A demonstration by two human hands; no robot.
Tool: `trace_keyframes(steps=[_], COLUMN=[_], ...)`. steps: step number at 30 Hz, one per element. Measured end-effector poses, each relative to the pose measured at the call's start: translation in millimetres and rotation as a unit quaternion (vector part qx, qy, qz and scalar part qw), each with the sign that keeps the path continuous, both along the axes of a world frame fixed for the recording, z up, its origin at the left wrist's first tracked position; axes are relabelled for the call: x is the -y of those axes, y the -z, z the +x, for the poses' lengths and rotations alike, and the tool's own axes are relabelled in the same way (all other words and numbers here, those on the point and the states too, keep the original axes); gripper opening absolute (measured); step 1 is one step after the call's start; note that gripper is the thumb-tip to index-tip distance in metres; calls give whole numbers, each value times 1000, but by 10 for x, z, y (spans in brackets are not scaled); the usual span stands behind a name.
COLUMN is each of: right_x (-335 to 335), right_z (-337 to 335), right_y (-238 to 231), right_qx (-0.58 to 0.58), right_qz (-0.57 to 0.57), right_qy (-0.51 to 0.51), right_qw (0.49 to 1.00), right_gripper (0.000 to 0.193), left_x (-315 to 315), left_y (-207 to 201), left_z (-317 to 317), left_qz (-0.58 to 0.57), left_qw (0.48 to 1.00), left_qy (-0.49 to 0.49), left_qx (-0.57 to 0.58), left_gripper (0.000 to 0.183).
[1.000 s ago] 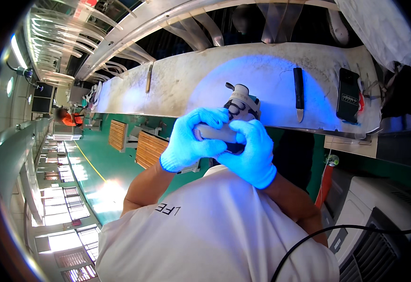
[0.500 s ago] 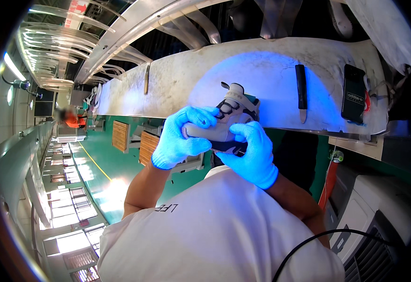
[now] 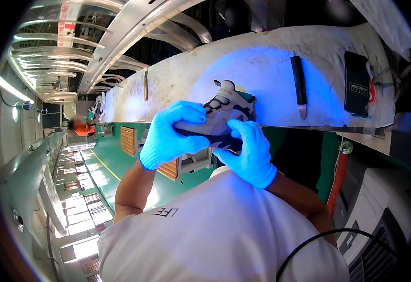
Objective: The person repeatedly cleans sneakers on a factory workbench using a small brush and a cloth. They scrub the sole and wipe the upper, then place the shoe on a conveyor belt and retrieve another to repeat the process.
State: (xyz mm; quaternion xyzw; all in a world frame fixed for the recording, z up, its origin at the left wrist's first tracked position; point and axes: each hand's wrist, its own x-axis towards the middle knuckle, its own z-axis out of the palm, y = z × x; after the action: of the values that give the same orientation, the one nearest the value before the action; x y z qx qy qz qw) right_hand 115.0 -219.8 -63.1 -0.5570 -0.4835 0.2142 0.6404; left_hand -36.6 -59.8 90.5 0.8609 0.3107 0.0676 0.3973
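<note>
A light grey and dark sneaker [image 3: 219,117] is held between my two gloved hands at the near edge of the table. My left hand [image 3: 175,134] wraps the toe end, fingers over the top and thumb low by the sole. My right hand [image 3: 250,152] grips the side and sole nearer the heel, with thumb and fingers pressed against it. The shoe's side faces me, its toe points left and its collar and tongue lie to the upper right. Both gloves glow blue under the light.
On the table [image 3: 168,89] lie a dark-handled knife [image 3: 299,87], a dark phone [image 3: 356,84] beside a red item, and a thin tool [image 3: 145,85] farther left. Clear curved strips [image 3: 50,51] hang along the left. Slatted wooden racks [image 3: 129,140] stand on the green floor. A person in orange [image 3: 82,128] is far off.
My left hand and the shoe's toe have shifted slightly left and down, so the sneaker shows more of its side. My right hand keeps its hold. The whole view has tilted a little.
</note>
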Motion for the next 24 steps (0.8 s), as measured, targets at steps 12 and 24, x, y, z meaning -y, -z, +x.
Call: trace_keyframes(steps=[12, 24], right_x=[-156, -367], right_z=[120, 256], right_y=[135, 114], right_qx=[9, -13], right_qz=[51, 42], right_qy=[-24, -31], right_qw=[998, 999], right_gripper=[75, 76], left_x=[-160, -537], left_y=[9, 103], left_z=[-4, 61], left_qz=[-50, -84], left_qw=[999, 993], left_qy=[12, 71], left_qx=[8, 33], left_gripper=[47, 50])
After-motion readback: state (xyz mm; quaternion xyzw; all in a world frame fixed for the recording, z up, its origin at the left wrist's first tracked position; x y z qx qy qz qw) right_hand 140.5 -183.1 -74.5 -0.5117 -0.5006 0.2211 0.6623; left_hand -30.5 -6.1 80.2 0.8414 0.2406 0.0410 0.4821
